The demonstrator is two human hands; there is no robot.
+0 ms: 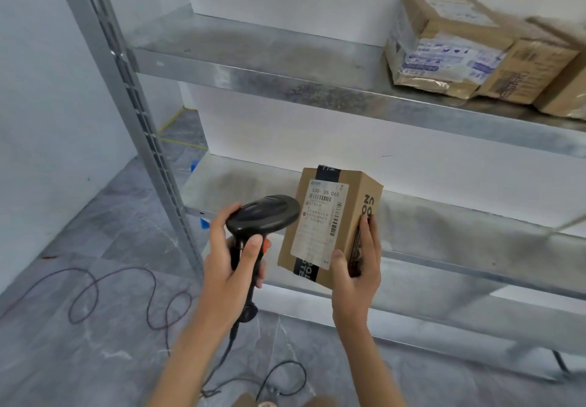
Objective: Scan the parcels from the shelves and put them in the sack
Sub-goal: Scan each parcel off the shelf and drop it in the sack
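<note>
My right hand [358,267] grips a small brown cardboard parcel [326,225] by its lower right corner, thumb on the front beside the white shipping label, fingers along the side. The label with its barcodes faces me. My left hand [228,254] holds a black handheld barcode scanner [263,213] by its handle, its head right beside the parcel's label at the left. Both are held in front of the lower metal shelf [444,235]. No sack is in view.
The upper metal shelf [253,57] carries several brown parcels [475,51] at the right end. A steel shelf upright [139,114] runs down the left. The scanner's cable [126,295] loops over the grey marble floor below.
</note>
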